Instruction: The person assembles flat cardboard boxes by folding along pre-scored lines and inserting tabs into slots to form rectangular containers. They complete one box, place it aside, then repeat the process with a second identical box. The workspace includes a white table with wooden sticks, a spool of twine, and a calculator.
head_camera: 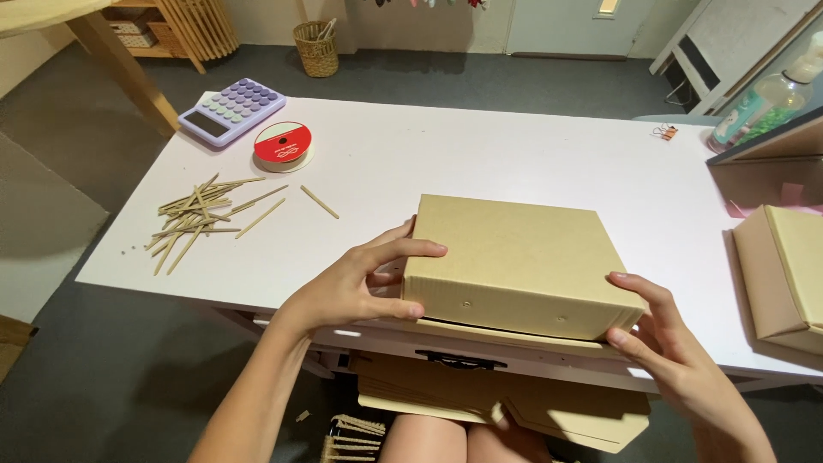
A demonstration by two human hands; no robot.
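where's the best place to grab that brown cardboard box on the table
Probably by its two short ends, coming in from left and right. The cardboard box lies flat, wide and shallow, at the near edge of the white table, too broad for one hand. The left hand and right hand already bracket those ends at the near corners.

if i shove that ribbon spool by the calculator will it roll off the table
Probably not. The spool lies flat on its round face, so a push should slide it across the smooth white table rather than roll it. It looks small and likely light, so it may skid easily. Tipped onto its edge, it could roll.
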